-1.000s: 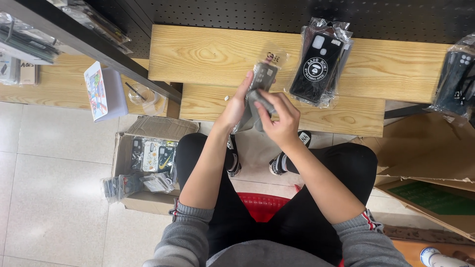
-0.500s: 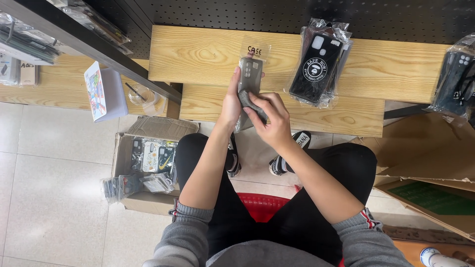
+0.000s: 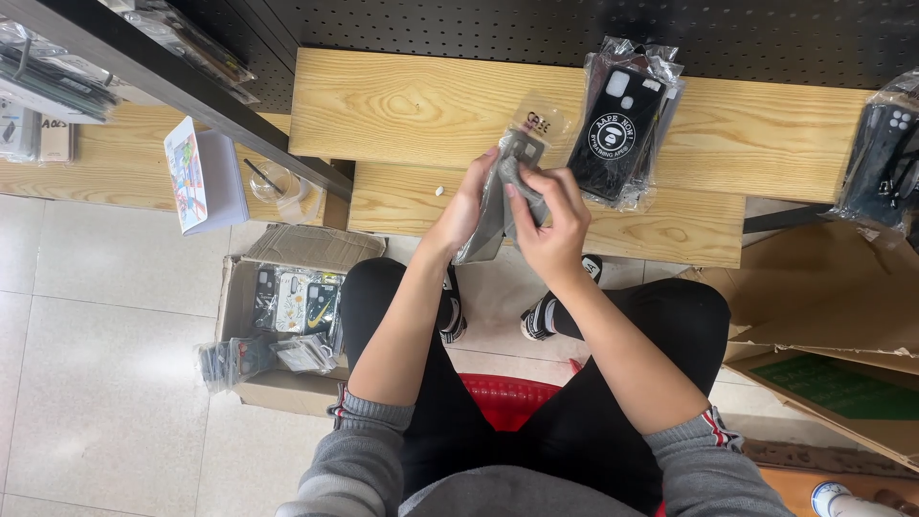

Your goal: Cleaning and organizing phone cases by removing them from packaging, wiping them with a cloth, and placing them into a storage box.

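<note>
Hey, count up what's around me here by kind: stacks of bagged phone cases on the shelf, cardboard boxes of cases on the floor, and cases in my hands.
Bagged phone case held in the left hand and right hand: 1
Stacks of bagged dark cases on the wooden shelf: 2
Open cardboard box of cases on the floor: 1
Total: 4

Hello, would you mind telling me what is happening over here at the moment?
A seated person holds a grey phone case in its clear plastic sleeve with both hands, left hand and right hand, above a low wooden shelf. A bundle of black phone cases in plastic lies on the shelf just beyond. An open cardboard box of more packaged cases sits on the tiled floor at the person's left.
</note>
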